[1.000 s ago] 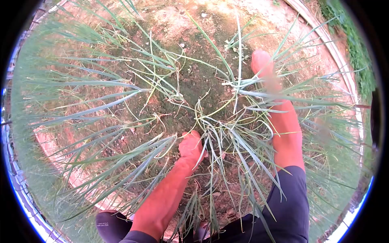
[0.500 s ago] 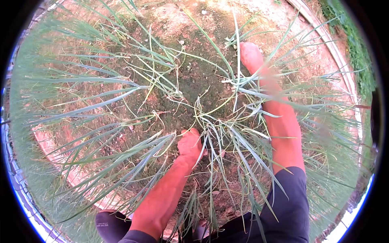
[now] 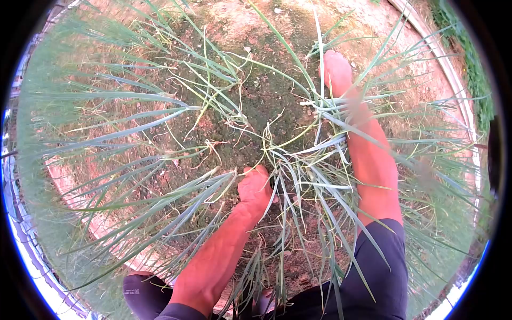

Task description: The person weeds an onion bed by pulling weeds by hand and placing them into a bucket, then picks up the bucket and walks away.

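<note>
Long green onion plants (image 3: 181, 197) with thin blue-green leaves grow in rows from the dark soil (image 3: 266, 96). My left hand (image 3: 255, 186) is closed low at the ground, between a left-hand clump and the middle onion clump (image 3: 290, 165). Its fingertips are turned away, so whatever it grips is hidden. Farther forward on the right, my right hand (image 3: 337, 72) is curled closed beside upright onion leaves (image 3: 319, 48). I cannot make out what is in its fingers. Bent leaves cross in front of my right forearm.
A pale border (image 3: 434, 50) curves along the right side of the bed, with leafy green plants (image 3: 469, 64) beyond it. More onion rows spread to the left and right. My dark-clothed knee (image 3: 146, 296) shows at the lower left.
The view has shifted slightly, so the plants sit a little farther right. Both hands stay closed in nearly the same places, and some leaves by my right forearm have moved.
</note>
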Available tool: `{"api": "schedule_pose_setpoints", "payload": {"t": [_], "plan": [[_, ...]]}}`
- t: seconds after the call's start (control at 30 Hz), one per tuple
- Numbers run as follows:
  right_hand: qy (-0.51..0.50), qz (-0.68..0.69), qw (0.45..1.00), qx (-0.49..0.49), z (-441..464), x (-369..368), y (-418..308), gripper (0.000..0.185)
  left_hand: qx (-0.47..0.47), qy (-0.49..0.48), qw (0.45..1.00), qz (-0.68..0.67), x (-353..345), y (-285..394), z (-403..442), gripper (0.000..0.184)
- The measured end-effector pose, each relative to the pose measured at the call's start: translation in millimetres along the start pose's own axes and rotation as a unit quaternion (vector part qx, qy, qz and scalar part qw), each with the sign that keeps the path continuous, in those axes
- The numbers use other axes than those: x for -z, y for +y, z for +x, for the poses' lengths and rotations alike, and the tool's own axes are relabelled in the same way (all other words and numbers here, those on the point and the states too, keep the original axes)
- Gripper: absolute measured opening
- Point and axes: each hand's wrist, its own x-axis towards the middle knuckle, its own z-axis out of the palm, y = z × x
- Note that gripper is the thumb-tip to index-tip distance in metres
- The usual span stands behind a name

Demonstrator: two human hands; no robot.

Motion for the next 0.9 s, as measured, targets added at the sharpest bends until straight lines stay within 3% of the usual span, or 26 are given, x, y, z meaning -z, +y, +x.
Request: {"api": "schedule_pose_setpoints", "payload": {"t": [0.1,0.3,0.4,0.47,0.53,0.6,0.7,0.77,0.83,0.9], "plan": [[0.063,0.061,0.996,0.004,0.0,-20.1,10.0,0.018,0.004,0.002,1.000,-0.006,8.5,3.9,-4.9,0.069],[0.086,0.129,0.988,-0.013,7.8,-45.0,21.4,0.023,-0.006,0.029,0.999,-0.024,8.2,1.2,-5.9,0.057],[0.076,0.031,0.996,-0.030,13.9,-78.6,73.6,0.025,0.008,-0.031,0.999,-0.032,25.3,4.7,-7.9,0.055],[-0.023,-0.151,0.984,0.093,-0.2,-20.2,52.6,0.034,0.000,0.000,0.999,-0.043,11.8,0.3,-9.0,0.057],[-0.012,0.158,0.984,-0.076,-11.2,-25.2,55.0,0.029,-0.013,-0.006,0.999,-0.029,14.3,2.0,-7.0,0.052],[0.004,0.447,0.870,-0.210,-21.0,-10.2,41.8,0.029,-0.015,0.029,0.999,-0.002,8.2,2.2,-5.7,0.047],[-0.052,0.511,0.814,-0.272,-21.3,11.4,38.5,0.025,0.002,0.059,0.998,0.005,-17.8,-1.5,4.9,0.056],[-0.116,0.561,0.769,-0.283,-23.9,32.3,24.9,0.019,-0.033,0.036,0.999,0.011,-20.0,-8.4,6.4,0.075],[-0.153,0.490,0.813,-0.275,-25.8,29.7,20.0,0.018,-0.017,0.016,1.000,-0.013,-13.1,-5.0,3.8,0.075],[-0.130,0.545,0.796,-0.227,-30.0,16.0,16.5,0.020,-0.025,0.016,0.999,-0.036,-5.2,-4.3,1.0,0.077]]}}
